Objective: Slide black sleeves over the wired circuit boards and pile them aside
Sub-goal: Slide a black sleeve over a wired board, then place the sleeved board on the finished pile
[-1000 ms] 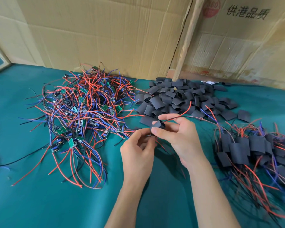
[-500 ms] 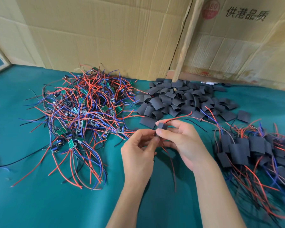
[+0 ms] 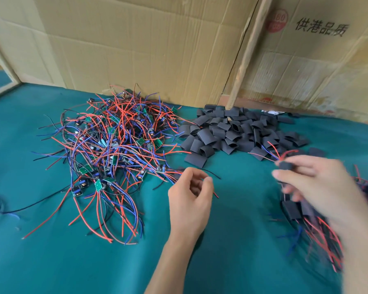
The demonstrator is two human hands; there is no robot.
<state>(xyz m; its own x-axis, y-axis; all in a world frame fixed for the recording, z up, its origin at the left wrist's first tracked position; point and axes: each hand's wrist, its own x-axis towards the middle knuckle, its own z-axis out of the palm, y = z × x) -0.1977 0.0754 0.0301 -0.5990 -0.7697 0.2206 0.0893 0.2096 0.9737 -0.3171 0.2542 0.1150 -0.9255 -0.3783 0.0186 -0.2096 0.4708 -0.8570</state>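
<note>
A tangled heap of small green circuit boards with red, blue and black wires [image 3: 115,149] lies at the left on the teal cloth. A pile of empty black sleeves [image 3: 238,132] sits at the back centre. My right hand [image 3: 314,183], blurred, pinches a sleeved board [image 3: 285,165] whose red wires stick up, above the pile of sleeved boards [image 3: 306,213] at the right. My left hand [image 3: 191,200] hovers near the wire heap's right edge, fingers loosely curled, holding nothing.
Flattened cardboard sheets [image 3: 157,45] and a wooden slat [image 3: 245,54] stand upright along the back of the teal cloth [image 3: 232,240]. A lone black wire [image 3: 36,204] trails across the cloth at the left.
The hands have parted. My right hand carried the sleeved board to the right, over the pile of sleeved boards. My left hand let go and stayed near the wire heap.
</note>
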